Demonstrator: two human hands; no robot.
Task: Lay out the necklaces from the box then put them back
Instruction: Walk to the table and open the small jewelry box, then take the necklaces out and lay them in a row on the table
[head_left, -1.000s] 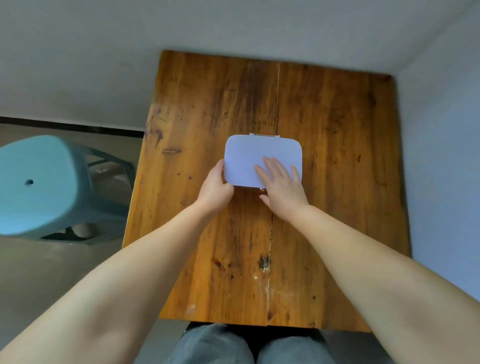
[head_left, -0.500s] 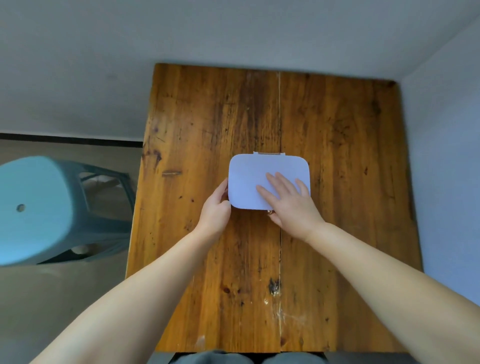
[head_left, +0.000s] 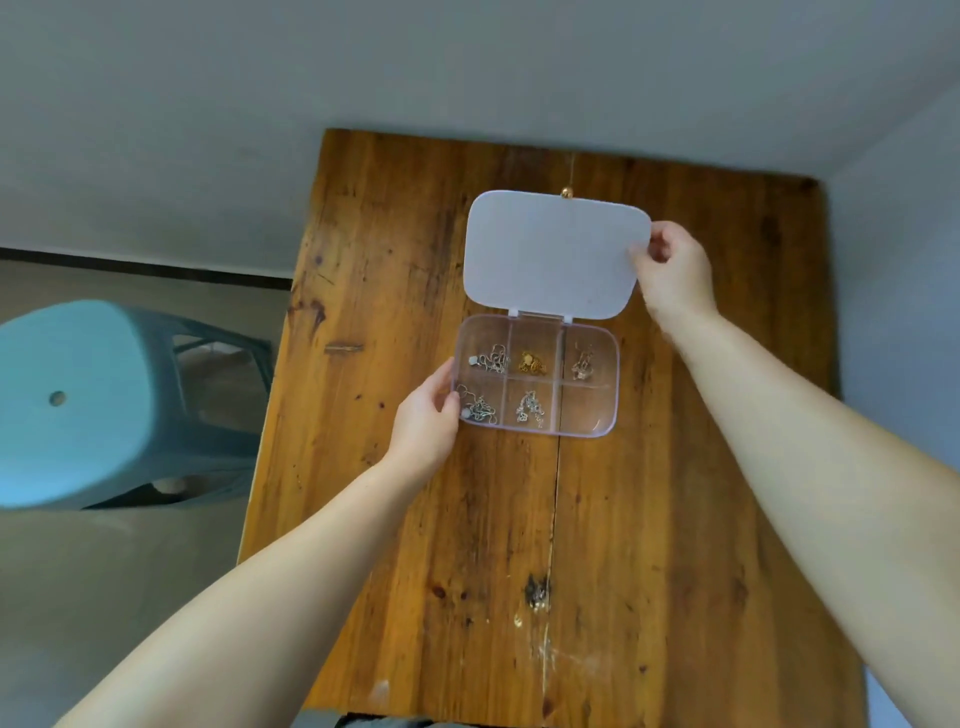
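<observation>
The clear box (head_left: 537, 382) is set on the wooden bench (head_left: 363, 270) with its long axis running left to right and its frosted lid (head_left: 553, 254) swung open away from the person. Necklaces (head_left: 530, 361) are seen in five of its six compartments. The box's left edge is gripped by the left hand (head_left: 423, 418), while the lid's right edge is pinched by the right hand (head_left: 675, 273), both arms outstretched.

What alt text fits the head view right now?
A clear six-compartment box lies open on a wooden table: the right hand holds its lid back while the left hand steadies its left edge. Five compartments hold necklaces; the near-right one looks empty.
</observation>
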